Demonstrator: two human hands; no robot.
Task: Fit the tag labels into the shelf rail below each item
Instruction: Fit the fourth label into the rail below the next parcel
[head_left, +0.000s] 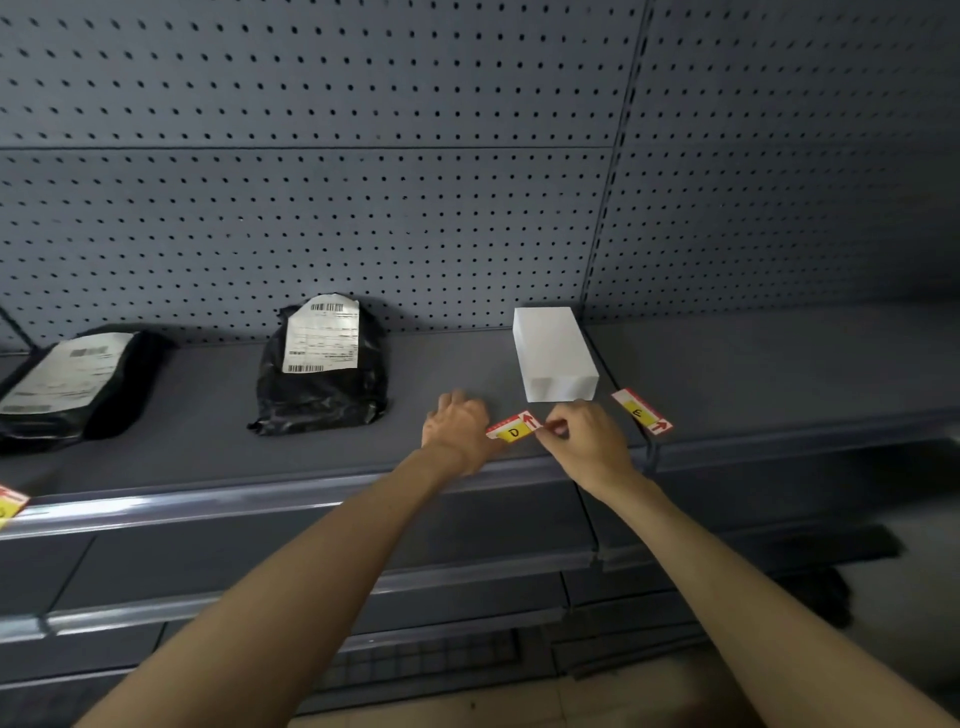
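reaching over the front edge of a grey shelf (218, 441), both hands work on one tag label marked d (513, 428). head view only: left hand (457, 431) lies knuckles-up on the shelf, fingers curled, its thumb side touching the label's left end; can't tell how tight the grip is. right hand (584, 441) pinches the label's right end btw thumb and fingertips, other fingers curled in. d label is yellow w/ red trim and a red arrow, tilted, sitting just in front of a white box (553, 353) and above the shelf rail (208, 506), not in the rail. a 2nd label marked e (641, 413) lies flat on the shelf just right of the box, near the right hand but apart from it. left of the hands, a black bag w/ a white shipping sticker (322, 369); further left, another black parcel (72, 384) lying flat. a 3rd yellow-red label (10, 506) shows at the far left edge by the rail. pegboard back wall (363, 182) behind everything.
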